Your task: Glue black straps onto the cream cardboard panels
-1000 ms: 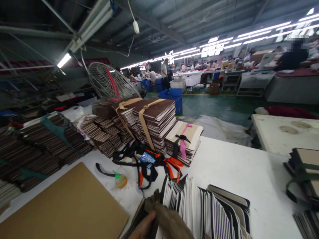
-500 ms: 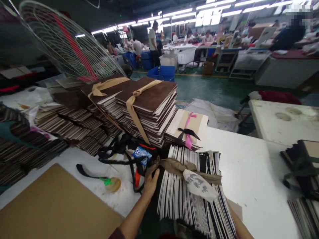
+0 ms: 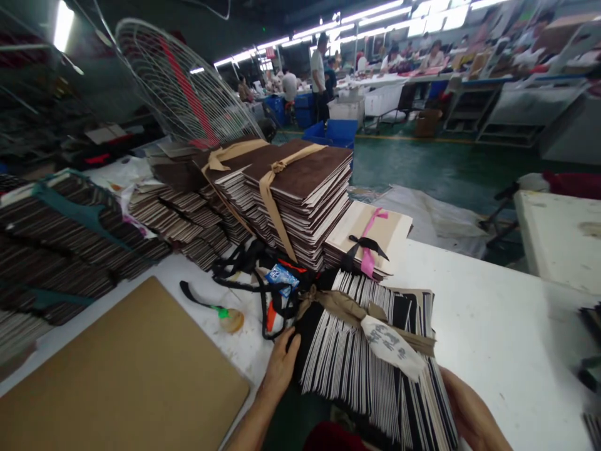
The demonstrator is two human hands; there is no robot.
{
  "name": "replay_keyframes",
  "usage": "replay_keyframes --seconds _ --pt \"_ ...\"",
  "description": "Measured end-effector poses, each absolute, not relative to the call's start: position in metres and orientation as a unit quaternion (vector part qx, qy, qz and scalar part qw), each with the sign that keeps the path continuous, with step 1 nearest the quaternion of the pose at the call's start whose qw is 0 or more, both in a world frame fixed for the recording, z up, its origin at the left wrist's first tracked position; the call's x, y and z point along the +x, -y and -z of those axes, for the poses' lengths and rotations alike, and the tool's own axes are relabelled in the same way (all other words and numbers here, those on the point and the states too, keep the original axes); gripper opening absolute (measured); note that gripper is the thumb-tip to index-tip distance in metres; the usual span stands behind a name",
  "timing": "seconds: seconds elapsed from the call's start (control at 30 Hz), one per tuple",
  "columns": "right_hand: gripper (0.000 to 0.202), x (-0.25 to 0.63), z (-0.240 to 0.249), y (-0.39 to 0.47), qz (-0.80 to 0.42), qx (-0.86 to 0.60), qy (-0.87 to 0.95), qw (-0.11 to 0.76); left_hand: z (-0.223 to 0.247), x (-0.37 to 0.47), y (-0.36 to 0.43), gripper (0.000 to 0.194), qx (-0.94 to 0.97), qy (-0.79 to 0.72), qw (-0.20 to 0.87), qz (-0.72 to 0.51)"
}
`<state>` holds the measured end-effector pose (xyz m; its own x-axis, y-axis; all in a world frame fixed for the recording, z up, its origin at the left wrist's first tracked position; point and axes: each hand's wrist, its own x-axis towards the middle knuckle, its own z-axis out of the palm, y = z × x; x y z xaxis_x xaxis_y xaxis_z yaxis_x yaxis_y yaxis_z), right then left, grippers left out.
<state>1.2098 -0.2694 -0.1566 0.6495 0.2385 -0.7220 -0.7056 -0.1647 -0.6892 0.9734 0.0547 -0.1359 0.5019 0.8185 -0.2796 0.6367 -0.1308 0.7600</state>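
As lights (image 3: 375, 14) glow over a green-floored workshop (image 3: 413, 163) in the upper frame, a white table (image 3: 479, 304) spans the lower half, bearing brown panel stacks (image 3: 300, 175) at center. At lower center-right is a bundle (image 3: 345, 360) of thin black-and-cream sheets, edges up. The left hand (image 3: 280, 366), loosely open, touches its left end; the right hand (image 3: 469, 404) meets the other, fingers hidden, its grip impossible to tell. Across runs a knotted olive strip (image 3: 342, 307) with a scrawled white tag (image 3: 392, 347).

Looking like a factory workshop, showing tied bundles (image 3: 352, 354), a large fan (image 3: 186, 91), strip lights (image 3: 373, 11) and people (image 3: 318, 72).
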Motion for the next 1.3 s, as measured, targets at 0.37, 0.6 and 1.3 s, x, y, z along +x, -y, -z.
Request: replay_keyframes --seconds 0.37,0.6,1.3 --pt "0.06 1.182 0.162 0.353 -0.323 -0.667 -0.229 0.632 0.094 0.974 0.003 0.073 0.818 -0.446 0.355 -0.083" --pt "0.063 1.181 0.154 0.352 -0.34 -0.681 -0.16 0.629 0.092 0.982 -0.003 0.081 0.838 -0.443 0.315 -0.052" --pt "0.065 1.121 0.068 0.21 -0.385 -0.709 0.005 0.591 0.078 0.973 -0.016 0.067 0.906 -0.354 0.225 0.047"
